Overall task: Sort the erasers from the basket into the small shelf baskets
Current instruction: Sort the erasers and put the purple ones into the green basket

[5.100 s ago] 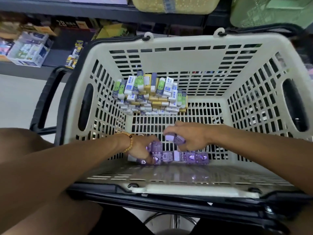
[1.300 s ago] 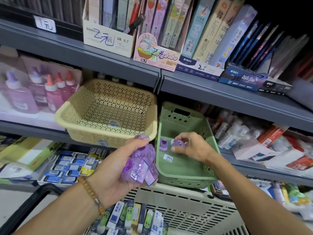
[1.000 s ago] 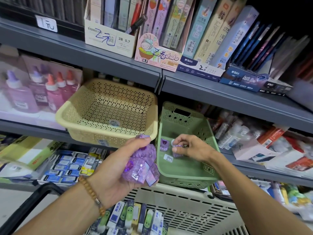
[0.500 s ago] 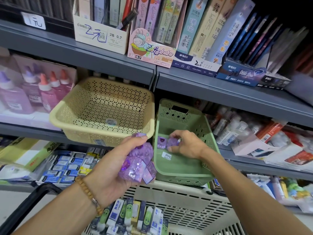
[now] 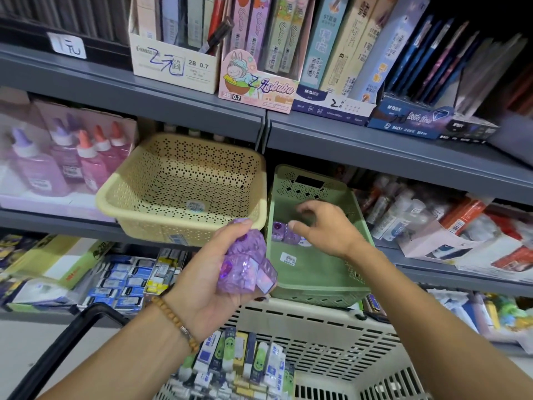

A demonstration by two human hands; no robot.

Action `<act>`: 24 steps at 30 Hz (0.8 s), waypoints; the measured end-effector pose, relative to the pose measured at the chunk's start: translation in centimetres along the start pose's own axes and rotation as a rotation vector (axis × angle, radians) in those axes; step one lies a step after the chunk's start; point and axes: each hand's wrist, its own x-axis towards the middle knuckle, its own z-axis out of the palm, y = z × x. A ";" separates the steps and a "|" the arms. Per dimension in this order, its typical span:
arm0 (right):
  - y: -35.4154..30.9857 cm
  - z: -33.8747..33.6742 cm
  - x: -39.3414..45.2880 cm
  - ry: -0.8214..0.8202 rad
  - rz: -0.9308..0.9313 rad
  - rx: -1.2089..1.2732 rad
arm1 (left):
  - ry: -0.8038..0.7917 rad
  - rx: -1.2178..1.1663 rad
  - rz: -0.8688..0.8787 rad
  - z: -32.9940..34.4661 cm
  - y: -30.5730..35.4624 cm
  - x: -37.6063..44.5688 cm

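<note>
My left hand (image 5: 207, 287) grips a bunch of several purple erasers (image 5: 245, 264) in clear wrappers, held in front of the shelf. My right hand (image 5: 323, 229) hovers inside the green shelf basket (image 5: 317, 284), fingers loosely spread and holding nothing. Two purple erasers (image 5: 284, 232) lie in that basket just left of its fingers. The yellow shelf basket (image 5: 184, 192) to the left holds no erasers. Below, the big cream basket (image 5: 331, 333) contains several white, green and yellow erasers (image 5: 239, 362).
The grey shelf edge (image 5: 259, 116) above carries pencil-lead boxes (image 5: 256, 53). Pink and purple glue bottles (image 5: 66, 163) stand left of the yellow basket. Packs of stationery (image 5: 450, 226) lie right of the green one. The big basket's black handle (image 5: 72, 336) sits at lower left.
My right hand has let go of the purple eraser it pinched, leaving it beside the first one in the green basket, and has lifted slightly. The left hand still holds its bunch.
</note>
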 end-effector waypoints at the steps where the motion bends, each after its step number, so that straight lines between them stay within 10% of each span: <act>1: -0.7 -0.4 -1.1 0.050 -0.034 0.108 | 0.011 -0.020 0.004 0.2 -0.1 0.0; 6: -4.6 -2.0 -7.4 -0.092 -0.206 0.524 | 0.032 -0.199 0.002 1.1 -0.4 -0.4; 12: -6.3 -1.6 -9.7 -0.091 -0.280 0.382 | 0.047 -0.298 -0.046 1.4 -0.6 -0.9; 18: -4.7 -2.7 -8.9 -0.113 -0.031 0.833 | 0.151 -0.361 -0.102 1.1 -0.6 -0.8; 24: 0.2 -2.4 -5.2 0.010 0.183 0.472 | 0.196 -0.168 -0.149 0.8 -0.5 -0.2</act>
